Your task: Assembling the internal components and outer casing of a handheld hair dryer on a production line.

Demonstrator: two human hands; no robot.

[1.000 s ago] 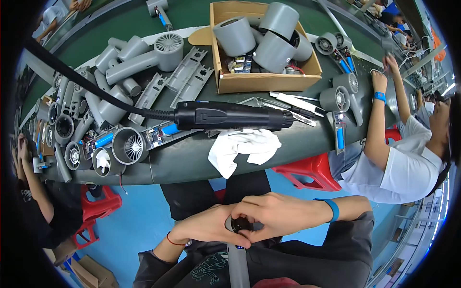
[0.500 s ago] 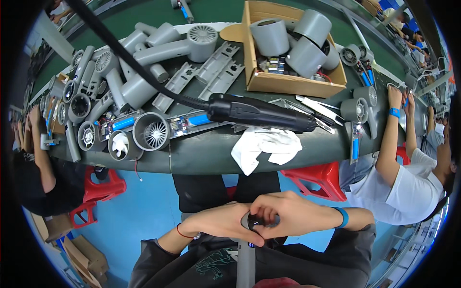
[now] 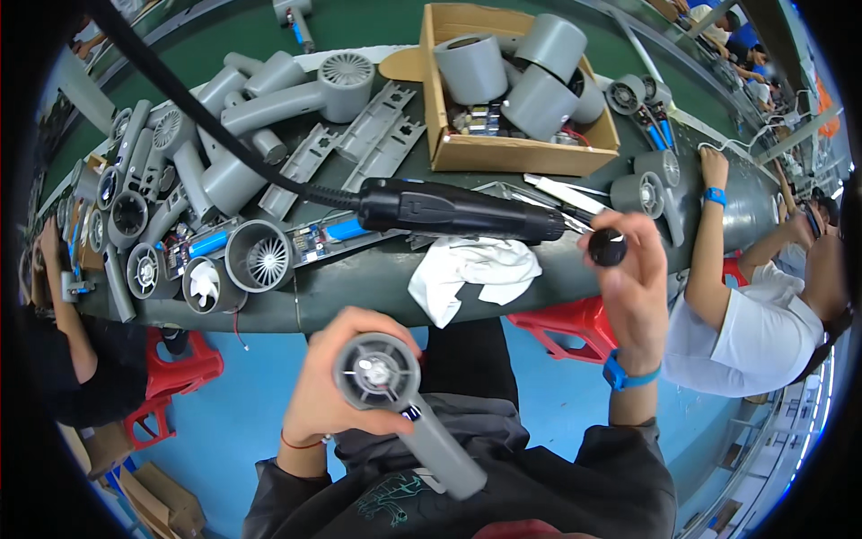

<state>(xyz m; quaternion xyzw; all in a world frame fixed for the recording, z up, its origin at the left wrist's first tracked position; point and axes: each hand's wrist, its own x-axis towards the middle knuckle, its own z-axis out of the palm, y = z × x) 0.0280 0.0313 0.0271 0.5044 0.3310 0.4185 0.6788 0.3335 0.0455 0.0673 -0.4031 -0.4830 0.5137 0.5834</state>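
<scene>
My left hand [image 3: 316,388] is wrapped round the head of a grey handheld fan [image 3: 440,449]. The fan's round spoked opening faces up and its handle slants down to the right, in front of my dark top. My right hand [image 3: 636,292] is raised near the table's edge, pinching a small round black cap [image 3: 607,247] between fingers and thumb. Just left of that hand lies the tip of a black corded electric screwdriver [image 3: 458,211]. A crumpled white cloth [image 3: 476,274] is on the table below the screwdriver.
A cardboard box [image 3: 521,157] with grey cylindrical shells stands at the back. Grey fan housings [image 3: 346,85], half-shells [image 3: 382,148] and parts with blue batteries [image 3: 211,242] crowd the left. Co-workers sit at both sides, near red stools [image 3: 575,328]. A black cable [image 3: 197,112] crosses overhead.
My hands have parted. The right rose toward the table with the black cap, away from the fan. The left moved left and up, tilting the fan. The whole view has shifted slightly.
</scene>
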